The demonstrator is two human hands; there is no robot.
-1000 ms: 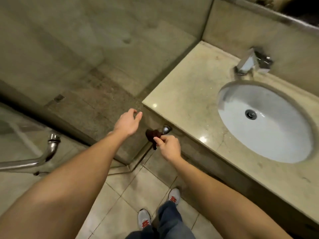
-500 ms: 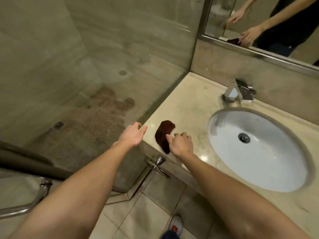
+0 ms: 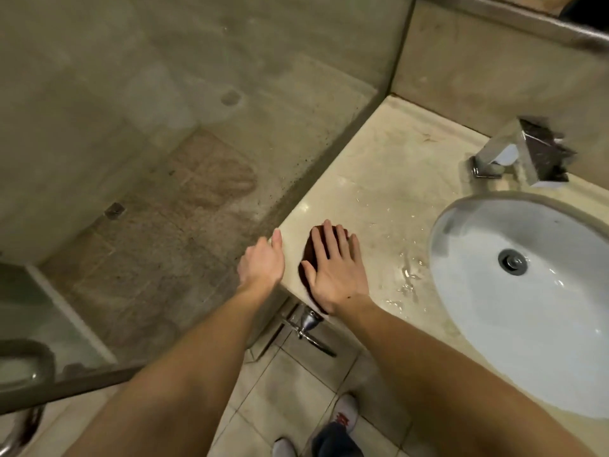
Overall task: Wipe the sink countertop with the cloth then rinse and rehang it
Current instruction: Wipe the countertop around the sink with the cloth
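Head view: right hand (image 3: 333, 275) flat, fingers spread, pressing the dark cloth (image 3: 308, 255) onto the countertop (image 3: 379, 192) at its front left corner. Left hand (image 3: 262, 262) open, empty, touching that corner's edge. Half a second earlier the right hand pinched the cloth, fingers curled.

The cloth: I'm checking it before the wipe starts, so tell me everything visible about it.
The cloth is small, dark reddish brown and looks soft. It lies flat on the beige stone countertop at the near left corner, with its lower end at the front edge. The right hand presses on it, palm down with fingers spread, hiding most of it. The left hand rests beside it at the counter's edge, apart from it.
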